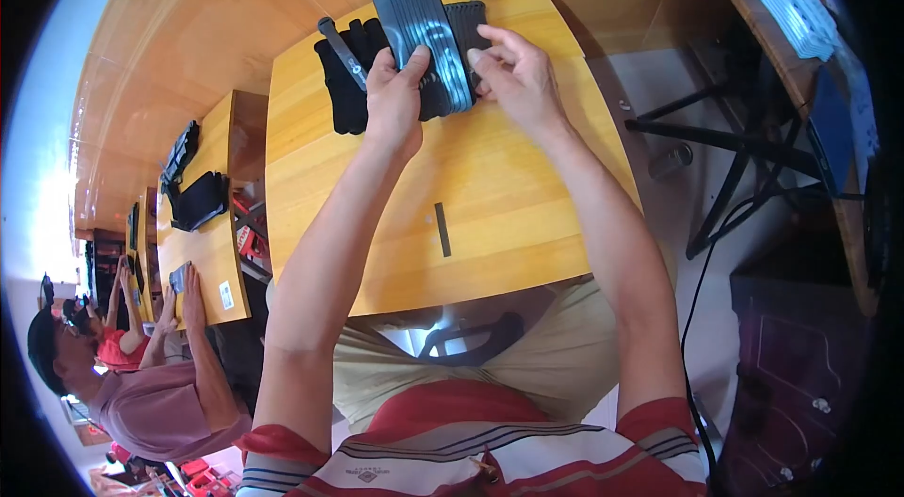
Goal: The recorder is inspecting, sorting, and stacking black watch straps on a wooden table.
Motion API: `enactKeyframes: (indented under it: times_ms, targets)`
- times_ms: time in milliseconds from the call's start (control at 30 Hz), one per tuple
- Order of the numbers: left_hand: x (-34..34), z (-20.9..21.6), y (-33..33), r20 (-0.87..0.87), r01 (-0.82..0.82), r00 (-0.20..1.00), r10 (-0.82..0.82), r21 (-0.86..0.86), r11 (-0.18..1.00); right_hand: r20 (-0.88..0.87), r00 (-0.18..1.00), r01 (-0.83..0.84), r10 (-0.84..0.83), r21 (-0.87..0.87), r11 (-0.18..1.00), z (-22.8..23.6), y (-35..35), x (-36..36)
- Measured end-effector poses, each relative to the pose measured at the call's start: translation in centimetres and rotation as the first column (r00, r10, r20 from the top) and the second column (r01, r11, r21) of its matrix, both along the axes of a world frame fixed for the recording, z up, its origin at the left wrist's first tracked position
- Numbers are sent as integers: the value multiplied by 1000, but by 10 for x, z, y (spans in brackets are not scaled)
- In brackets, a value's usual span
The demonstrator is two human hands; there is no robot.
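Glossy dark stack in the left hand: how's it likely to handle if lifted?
Probably slippery: the stack shows bright, film-like glare. Layers may slide or fan apart, since many separate parallel edges show along it. As a bundle it's likely fairly stiff: it looks nearly straight beyond the left hand.

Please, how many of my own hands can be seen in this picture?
2: the left hand holds the shiny dark stack; the right hand is just right of it.
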State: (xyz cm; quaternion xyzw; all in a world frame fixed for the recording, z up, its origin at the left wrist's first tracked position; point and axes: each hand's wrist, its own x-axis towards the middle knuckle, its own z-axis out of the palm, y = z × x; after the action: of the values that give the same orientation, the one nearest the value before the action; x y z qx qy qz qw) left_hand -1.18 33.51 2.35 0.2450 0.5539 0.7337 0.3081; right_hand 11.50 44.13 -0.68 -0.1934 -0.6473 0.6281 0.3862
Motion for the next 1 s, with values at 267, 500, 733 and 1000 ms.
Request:
enactKeyframes:
  times_ms: [267,500,733,1000]
  targets:
    - [-1,4,-25,38,36,999,-35,-6,999,79,997,-13,4,108,994,-4,7,1]
    - [23,5,-41,32,18,999,-19,43,999,-101,978,-178,180,32,984,-2,-33,-9]
    - [65,-4,-73,83,134,988,-132,-18,991,-117,964,-256,239,-172,951,20,-42,15]
    - [86,-7,-138,129,80,989,-76,-31,996,80,973,-191,217,-254,948,24,-40,31]
